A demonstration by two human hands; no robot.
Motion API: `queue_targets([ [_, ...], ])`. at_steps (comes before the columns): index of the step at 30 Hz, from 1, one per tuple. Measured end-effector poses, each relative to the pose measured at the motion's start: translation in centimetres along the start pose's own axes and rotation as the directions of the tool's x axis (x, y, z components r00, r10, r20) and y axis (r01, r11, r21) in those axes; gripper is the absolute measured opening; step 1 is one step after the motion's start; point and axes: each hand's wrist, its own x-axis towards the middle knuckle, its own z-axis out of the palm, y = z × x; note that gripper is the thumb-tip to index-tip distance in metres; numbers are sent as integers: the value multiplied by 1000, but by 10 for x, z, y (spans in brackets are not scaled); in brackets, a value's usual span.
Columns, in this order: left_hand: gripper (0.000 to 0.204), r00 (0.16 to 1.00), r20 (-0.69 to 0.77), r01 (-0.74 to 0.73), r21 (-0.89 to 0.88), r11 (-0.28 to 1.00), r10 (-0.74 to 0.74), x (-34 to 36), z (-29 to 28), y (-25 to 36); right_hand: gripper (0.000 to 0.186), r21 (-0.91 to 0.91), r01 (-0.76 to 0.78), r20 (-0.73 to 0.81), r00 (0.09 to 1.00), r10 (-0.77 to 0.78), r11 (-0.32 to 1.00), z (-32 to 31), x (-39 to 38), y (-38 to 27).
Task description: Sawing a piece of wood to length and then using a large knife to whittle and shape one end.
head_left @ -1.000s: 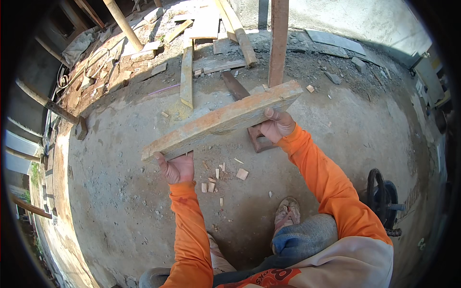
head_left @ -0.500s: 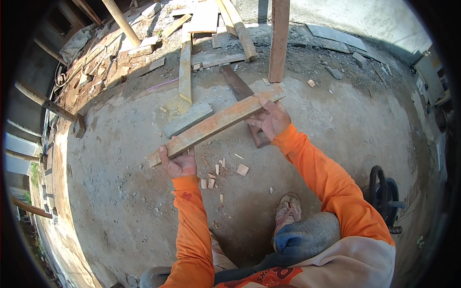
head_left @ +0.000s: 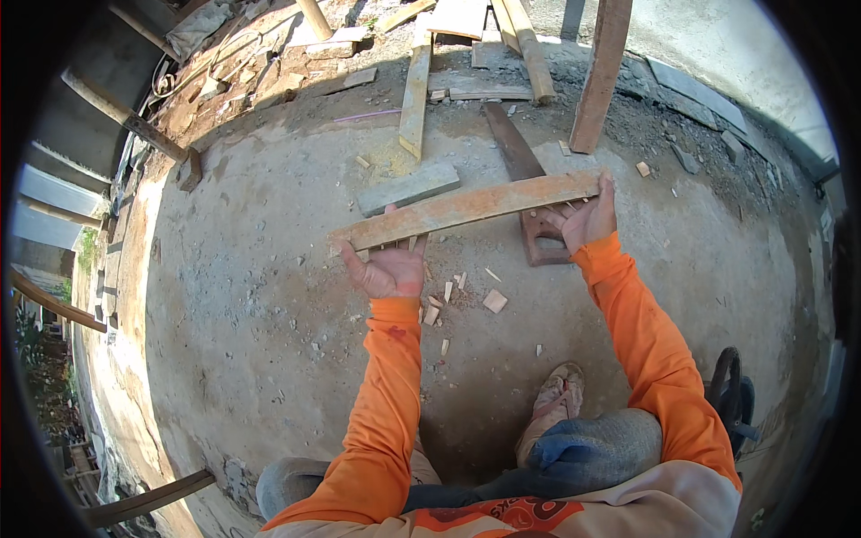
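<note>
A short, weathered wooden board (head_left: 475, 208) is held up off the concrete floor between my two hands, its right end a little higher. My left hand (head_left: 392, 269) supports the left end from below, palm up, thumb at the end and fingers mostly hidden behind the wood. At the other end my right hand (head_left: 592, 218) grips the board, thumb by its tip and fingers curled underneath. Thin slivers show along the lower edge near my fingers; I cannot tell whether they are nails or splinters. Below and behind the board lies a handsaw (head_left: 518, 160) with a dark, rusty blade.
A grey block (head_left: 408, 189) lies beyond the board. Small wood offcuts (head_left: 494, 301) litter the floor before me. Farther off are long planks (head_left: 416, 99), an upright post (head_left: 601, 81) and rubble. A dark bucket-like object (head_left: 734, 394) stands at my right, beside my sandalled foot (head_left: 558, 399).
The board has turned closer to level, its right end moving right. My right hand has shifted from on top of the board to its end, fingers underneath. The whole view has swung left.
</note>
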Motion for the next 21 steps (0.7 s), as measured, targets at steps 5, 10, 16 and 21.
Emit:
queue_targets([
  [5,84,1000,-8,-9,169,986,11,-7,14,-5,71,-247,-201,-281,951,128,948,-18,13,-3],
  [10,64,966,-229,37,581,813,119,0,6,2,61,-434,-404,-437,876,203,806,-17,8,2],
  [16,50,858,-510,248,525,814,67,3,-7,-1,48,-458,-293,-338,930,140,839,-31,20,10],
  [21,46,893,-445,168,476,863,72,4,-16,-7,39,-429,-311,-376,915,146,848,-26,22,11],
])
